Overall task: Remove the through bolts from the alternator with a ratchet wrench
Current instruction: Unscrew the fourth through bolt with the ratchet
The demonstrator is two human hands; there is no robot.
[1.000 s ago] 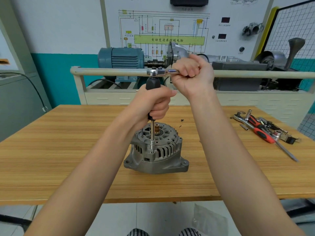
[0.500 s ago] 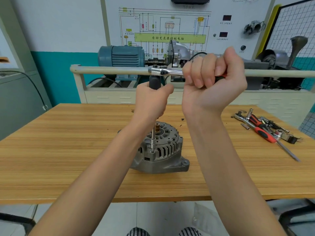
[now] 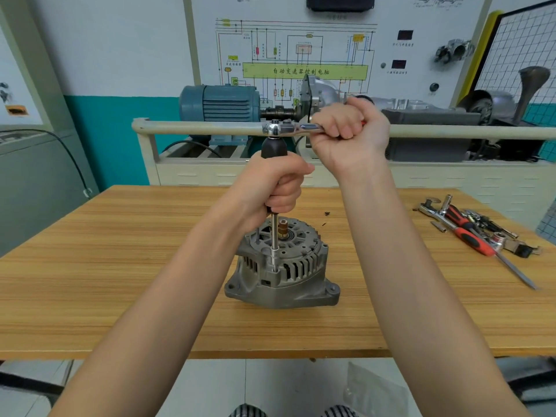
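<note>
A grey alternator [image 3: 282, 272] stands on the wooden table [image 3: 90, 281], slotted face up, with a brass shaft end at its top. A long extension bar [image 3: 274, 236] with a black grip rises straight up from a bolt on the near rim of the housing. My left hand [image 3: 278, 188] grips that black handle. The chrome ratchet wrench [image 3: 288, 127] sits on top of the bar, handle pointing right. My right hand [image 3: 349, 130] is wrapped round the ratchet's handle.
A pile of tools [image 3: 475, 230], among them a red-handled screwdriver and sockets, lies at the table's right. Behind the table stands a training bench with a cream rail [image 3: 195, 127], a blue motor [image 3: 219, 105] and a wiring panel.
My right hand swung the ratchet handle out to the right and toward me, then back to the left. My left hand kept its hold on the extension.
</note>
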